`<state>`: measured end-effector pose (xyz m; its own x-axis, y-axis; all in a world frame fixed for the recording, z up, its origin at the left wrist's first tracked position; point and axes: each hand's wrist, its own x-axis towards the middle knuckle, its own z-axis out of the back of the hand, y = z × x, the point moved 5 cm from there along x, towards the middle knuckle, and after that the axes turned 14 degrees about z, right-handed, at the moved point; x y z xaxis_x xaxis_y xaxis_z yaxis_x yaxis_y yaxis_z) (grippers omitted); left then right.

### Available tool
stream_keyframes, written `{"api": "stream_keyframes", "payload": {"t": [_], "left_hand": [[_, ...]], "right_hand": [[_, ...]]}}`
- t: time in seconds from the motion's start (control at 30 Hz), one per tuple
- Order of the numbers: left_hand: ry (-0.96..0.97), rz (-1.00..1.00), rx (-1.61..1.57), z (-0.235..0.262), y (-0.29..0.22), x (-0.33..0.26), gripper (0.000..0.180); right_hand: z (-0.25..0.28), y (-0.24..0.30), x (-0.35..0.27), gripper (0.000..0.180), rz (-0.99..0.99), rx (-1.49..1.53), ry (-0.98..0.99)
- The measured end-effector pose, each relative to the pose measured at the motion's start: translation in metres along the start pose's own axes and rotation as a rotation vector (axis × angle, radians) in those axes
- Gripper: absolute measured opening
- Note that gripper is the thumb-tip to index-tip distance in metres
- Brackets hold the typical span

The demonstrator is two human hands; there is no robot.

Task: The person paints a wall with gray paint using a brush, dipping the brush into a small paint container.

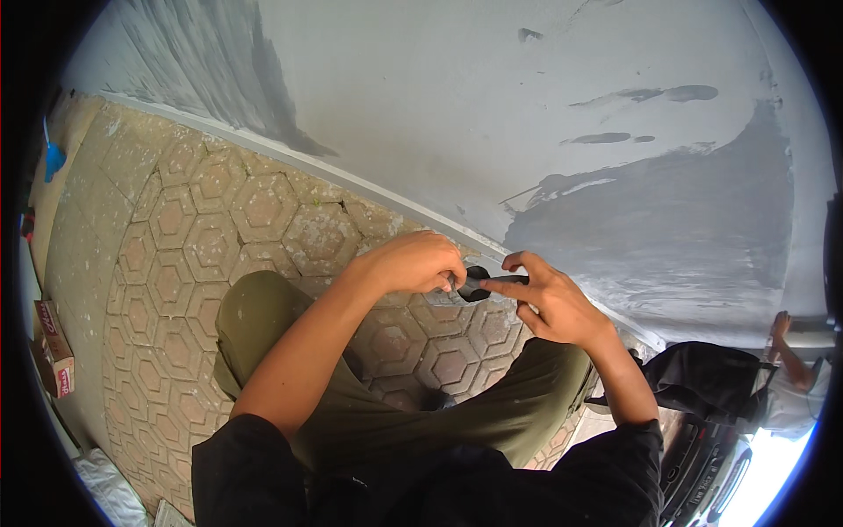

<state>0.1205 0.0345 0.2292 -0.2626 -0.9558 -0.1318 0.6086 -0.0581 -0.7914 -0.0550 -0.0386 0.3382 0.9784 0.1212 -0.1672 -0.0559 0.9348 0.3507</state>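
In front of my knees, my left hand (413, 263) is closed, its fingertips pinching the near end of a small dark grey and black object (475, 283) with a rounded outline. I cannot make out its exact kind. From the right, my right hand (553, 303) meets it, with one finger stretched along its surface and the others bent and apart. A dark flat part shows between those fingers. Both hands are close together over the paving, beside the foot of a grey wall (421, 79) with darker smeared patches of coating.
Hexagonal paving blocks (263, 200) spotted with pale splashes lie under me. At the left are a cardboard box (54, 347), a blue object (54, 161) and a whitish sack (112, 487). A black covered shape (711, 382), a vehicle (702, 474) and another person's arm (795, 364) are at the right.
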Motion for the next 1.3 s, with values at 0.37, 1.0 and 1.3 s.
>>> {"api": "stream_keyframes", "payload": {"t": [0.37, 1.0, 1.3], "left_hand": [[-0.006, -0.019, 0.014, -0.002, -0.003, 0.004, 0.012], [-0.088, -0.030, 0.023, 0.021, -0.006, -0.006, 0.011], [-0.027, -0.002, -0.033, 0.015, -0.004, -0.001, 0.012]], "right_hand": [[0.091, -0.021, 0.061, 0.080, -0.234, -1.114, -0.723], [0.008, 0.010, 0.011, 0.072, 0.057, -0.389, 0.000], [-0.006, 0.002, 0.006, 0.080, 0.053, -0.397, 0.168]]}}
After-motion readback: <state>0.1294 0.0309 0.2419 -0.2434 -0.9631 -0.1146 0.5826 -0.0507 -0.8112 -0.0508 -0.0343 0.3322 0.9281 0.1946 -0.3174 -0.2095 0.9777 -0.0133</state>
